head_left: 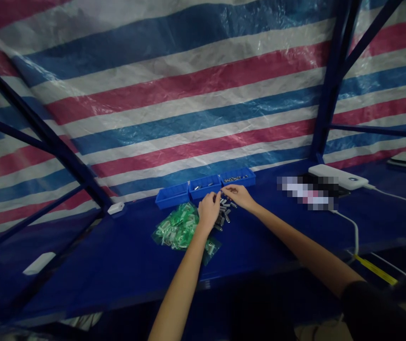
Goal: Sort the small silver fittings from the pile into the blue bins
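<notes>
My left hand [209,209] and my right hand [237,195] meet fingertip to fingertip just in front of the blue bins. Both are closed in a pinch; whatever lies between the fingers is too small to make out. Below them, small silvery metal cylinders [227,215] lie loose in a pile on the blue table [125,265]. Left of my left hand is a heap of small clear plastic bags [178,225] with green and silvery contents. Behind stand the left blue bin [171,196], the middle blue bin [205,187] and the right blue bin [238,177], which holds small metal pieces.
At the right lie a white power bank [338,176] with a white cable [355,227] and a blurred-out object [309,192]. A small white block [116,208] sits at the left. Blue frame posts [325,94] and a striped tarp [189,104] bound the table.
</notes>
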Motion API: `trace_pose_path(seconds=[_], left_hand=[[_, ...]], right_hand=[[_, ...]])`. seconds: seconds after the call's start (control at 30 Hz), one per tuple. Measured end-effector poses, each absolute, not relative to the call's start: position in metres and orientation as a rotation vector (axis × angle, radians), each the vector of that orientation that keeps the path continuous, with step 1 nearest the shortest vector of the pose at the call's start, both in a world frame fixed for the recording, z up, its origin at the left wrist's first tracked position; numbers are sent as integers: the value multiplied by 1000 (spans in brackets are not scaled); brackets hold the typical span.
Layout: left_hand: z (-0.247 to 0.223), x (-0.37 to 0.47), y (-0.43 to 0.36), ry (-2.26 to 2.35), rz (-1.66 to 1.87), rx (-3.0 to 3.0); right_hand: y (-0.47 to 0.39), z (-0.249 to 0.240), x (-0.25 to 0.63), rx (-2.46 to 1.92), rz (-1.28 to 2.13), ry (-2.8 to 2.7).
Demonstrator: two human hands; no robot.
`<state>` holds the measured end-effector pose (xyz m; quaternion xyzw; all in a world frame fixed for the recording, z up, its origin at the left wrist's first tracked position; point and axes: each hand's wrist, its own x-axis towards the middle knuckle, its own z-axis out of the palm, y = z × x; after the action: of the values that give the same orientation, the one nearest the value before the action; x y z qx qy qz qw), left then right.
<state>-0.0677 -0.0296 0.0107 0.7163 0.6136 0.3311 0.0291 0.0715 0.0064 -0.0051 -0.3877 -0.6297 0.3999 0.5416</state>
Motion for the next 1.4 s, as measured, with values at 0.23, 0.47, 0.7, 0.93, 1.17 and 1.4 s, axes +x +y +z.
trace_pose_path(seconds=[0.23,0.47,0.7,0.93,1.17,1.4], left_hand=[[18,-76,-30,2156,1029,2047],[19,-79,-29,2210,1026,1930],[17,-78,-30,2188,908,2042],[15,-90,-29,2475,673,2073],[10,-98,-22,2271,334,2190],[24,-109,-21,2295,730,2010]], right_hand=[[12,-2,77,-1148,941,-1430],[13,12,73,-805,1221,-1364],[16,0,92,-1173,737,-1867],[14,-9,105,-1426,459,-2286],[11,-13,101,-1415,399,-2218],[12,-13,102,-1405,581,-2096]])
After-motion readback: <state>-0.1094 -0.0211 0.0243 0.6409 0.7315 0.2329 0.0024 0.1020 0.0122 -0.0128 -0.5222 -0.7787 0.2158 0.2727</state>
